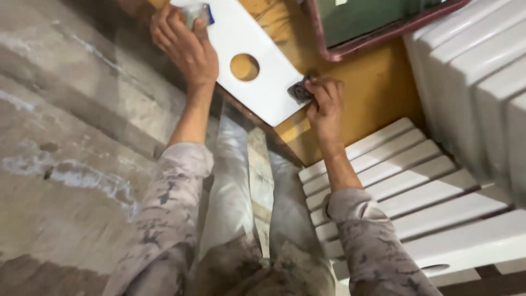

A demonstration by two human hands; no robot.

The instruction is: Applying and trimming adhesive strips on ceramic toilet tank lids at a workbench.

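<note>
A white flat panel (257, 60) with a round hole (245, 67) lies on a yellow-brown workbench (372, 82). My left hand (183, 44) presses on the panel's left end and holds a small blue-and-silver object (197, 12) against it. My right hand (324, 107) grips a dark grey abrasive pad (299, 90) and holds it on the panel's near corner edge. Both forearms wear patterned sleeves.
A stack of white painted slats (416, 186) lies at the right below the bench, with more white ribbed pieces (482, 71) at the far right. A dark red framed panel (378, 27) sits at the top. Rough concrete floor (66, 137) fills the left.
</note>
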